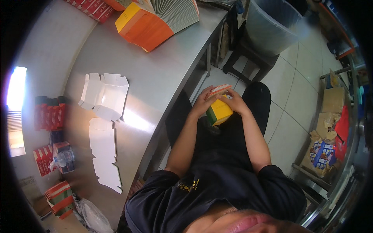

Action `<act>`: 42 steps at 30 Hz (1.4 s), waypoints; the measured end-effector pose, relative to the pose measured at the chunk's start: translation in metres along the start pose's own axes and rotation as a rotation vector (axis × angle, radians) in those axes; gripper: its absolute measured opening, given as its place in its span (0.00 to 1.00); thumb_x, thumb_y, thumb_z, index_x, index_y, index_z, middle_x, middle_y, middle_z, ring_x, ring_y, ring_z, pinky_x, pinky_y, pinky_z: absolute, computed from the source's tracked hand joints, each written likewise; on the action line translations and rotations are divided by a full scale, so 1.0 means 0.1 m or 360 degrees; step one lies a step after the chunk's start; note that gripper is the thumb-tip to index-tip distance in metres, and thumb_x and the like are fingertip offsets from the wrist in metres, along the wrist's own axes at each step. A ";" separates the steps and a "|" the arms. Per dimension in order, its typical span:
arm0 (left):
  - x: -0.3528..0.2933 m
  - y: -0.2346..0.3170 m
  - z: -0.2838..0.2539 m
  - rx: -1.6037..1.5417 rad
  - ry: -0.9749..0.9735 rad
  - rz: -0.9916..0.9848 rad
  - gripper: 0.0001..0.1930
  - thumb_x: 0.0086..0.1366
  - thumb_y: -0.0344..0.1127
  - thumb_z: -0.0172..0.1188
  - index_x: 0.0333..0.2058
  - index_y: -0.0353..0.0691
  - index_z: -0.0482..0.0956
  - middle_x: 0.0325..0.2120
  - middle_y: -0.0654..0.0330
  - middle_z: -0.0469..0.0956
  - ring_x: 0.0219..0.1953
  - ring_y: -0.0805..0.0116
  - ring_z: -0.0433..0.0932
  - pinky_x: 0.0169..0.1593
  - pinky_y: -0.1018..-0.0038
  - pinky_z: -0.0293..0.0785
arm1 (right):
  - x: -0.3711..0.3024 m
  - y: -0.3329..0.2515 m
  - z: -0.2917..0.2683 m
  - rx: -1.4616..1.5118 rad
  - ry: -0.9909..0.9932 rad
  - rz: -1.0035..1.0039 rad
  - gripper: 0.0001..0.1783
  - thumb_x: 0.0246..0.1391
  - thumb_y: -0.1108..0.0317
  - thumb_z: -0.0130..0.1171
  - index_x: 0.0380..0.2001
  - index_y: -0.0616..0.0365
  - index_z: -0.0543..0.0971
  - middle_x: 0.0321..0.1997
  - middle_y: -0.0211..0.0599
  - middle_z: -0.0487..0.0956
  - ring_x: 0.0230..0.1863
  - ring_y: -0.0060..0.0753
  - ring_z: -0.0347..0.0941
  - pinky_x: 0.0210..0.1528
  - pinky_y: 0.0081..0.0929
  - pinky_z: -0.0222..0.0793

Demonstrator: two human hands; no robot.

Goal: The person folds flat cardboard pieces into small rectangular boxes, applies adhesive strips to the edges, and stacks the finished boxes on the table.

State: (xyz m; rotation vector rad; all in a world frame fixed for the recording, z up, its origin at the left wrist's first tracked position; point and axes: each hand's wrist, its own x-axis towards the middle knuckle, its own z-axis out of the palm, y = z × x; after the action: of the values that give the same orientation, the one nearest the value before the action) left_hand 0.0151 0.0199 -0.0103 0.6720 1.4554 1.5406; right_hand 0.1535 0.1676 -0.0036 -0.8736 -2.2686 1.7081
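While the left hand (201,103) and right hand (235,103) hold a yellow carton (221,110) between them, it sits above the person's lap (233,134), just right of the steel table (153,73).

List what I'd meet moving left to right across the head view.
Red boxes by the wall → upper white unfolded carton → orange carton stack → left hand → yellow-and-green box → right hand → translucent tub → blue-patterned package.

Cardboard box (221,110), glossy metal table (163,66)
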 end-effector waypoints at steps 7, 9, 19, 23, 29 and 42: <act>-0.07 -0.17 0.11 0.0741 0.0461 0.0096 0.60 0.49 0.42 0.81 0.73 0.44 0.46 0.62 0.42 0.66 0.65 0.49 0.69 0.65 0.60 0.68 | 0.06 -0.16 0.00 0.0175 0.0322 0.0350 0.23 0.56 0.52 0.71 0.39 0.61 0.77 0.44 0.47 0.82 0.41 0.40 0.83 0.43 0.38 0.76; -0.08 -0.09 0.25 0.0849 0.0453 0.0092 0.69 0.44 0.45 0.83 0.74 0.41 0.38 0.62 0.40 0.66 0.64 0.44 0.69 0.66 0.56 0.66 | 0.10 -0.07 0.03 -0.0012 0.0239 0.0382 0.21 0.55 0.55 0.72 0.37 0.61 0.77 0.43 0.49 0.82 0.39 0.40 0.83 0.41 0.39 0.75; -0.03 -0.18 0.16 0.0434 0.0610 -0.0252 0.71 0.44 0.44 0.83 0.69 0.42 0.29 0.64 0.43 0.63 0.65 0.49 0.68 0.67 0.59 0.67 | 0.05 -0.15 0.11 0.0127 0.0245 -0.0392 0.14 0.61 0.60 0.67 0.41 0.59 0.81 0.46 0.40 0.82 0.41 0.30 0.80 0.36 0.26 0.76; -0.23 0.37 0.15 0.0325 0.0437 -0.0108 0.68 0.44 0.40 0.84 0.68 0.41 0.32 0.64 0.44 0.62 0.66 0.52 0.66 0.67 0.60 0.66 | -0.02 -0.27 -0.07 0.0976 0.0298 -0.0172 0.23 0.71 0.48 0.51 0.44 0.61 0.80 0.51 0.40 0.81 0.38 0.31 0.80 0.29 0.24 0.75; -1.02 2.12 0.12 0.0761 0.0167 0.0367 0.32 0.45 0.32 0.82 0.50 0.34 0.79 0.49 0.61 0.81 0.54 0.67 0.77 0.61 0.67 0.71 | 0.07 -0.19 -0.19 0.1225 0.0562 0.0250 0.31 0.73 0.42 0.42 0.41 0.63 0.79 0.45 0.42 0.82 0.32 0.27 0.79 0.25 0.23 0.69; -0.92 3.80 -1.40 0.1337 0.0971 0.0858 0.57 0.55 0.29 0.75 0.70 0.35 0.38 0.59 0.49 0.73 0.63 0.61 0.70 0.66 0.63 0.67 | 0.17 -0.09 0.13 0.1070 0.0136 0.0239 0.29 0.72 0.43 0.44 0.41 0.60 0.80 0.41 0.38 0.82 0.29 0.28 0.79 0.27 0.24 0.70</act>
State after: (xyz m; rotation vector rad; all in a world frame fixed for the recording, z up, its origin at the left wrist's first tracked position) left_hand -0.1510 -0.0978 0.3516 1.2193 2.6037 1.5606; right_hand 0.1309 0.1646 -0.0028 -0.9323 -1.4278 2.2301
